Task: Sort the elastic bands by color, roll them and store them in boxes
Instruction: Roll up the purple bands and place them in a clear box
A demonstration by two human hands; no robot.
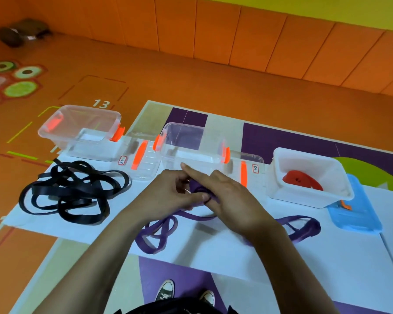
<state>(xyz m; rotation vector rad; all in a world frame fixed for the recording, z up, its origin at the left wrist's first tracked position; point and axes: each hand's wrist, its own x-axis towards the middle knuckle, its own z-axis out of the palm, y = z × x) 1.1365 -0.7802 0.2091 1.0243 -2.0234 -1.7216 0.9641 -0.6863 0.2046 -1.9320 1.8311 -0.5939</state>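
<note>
Your left hand (168, 192) and right hand (233, 198) both pinch the purple band (194, 186), coiling it for the twelve-o'clock box (182, 152).

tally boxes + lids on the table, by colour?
Clear boxes: 2
White box: 1
Clear lids: 2
Blue lid: 1
Total: 6
Bands not counted: black bands and purple bands are too tangled to count.
</note>
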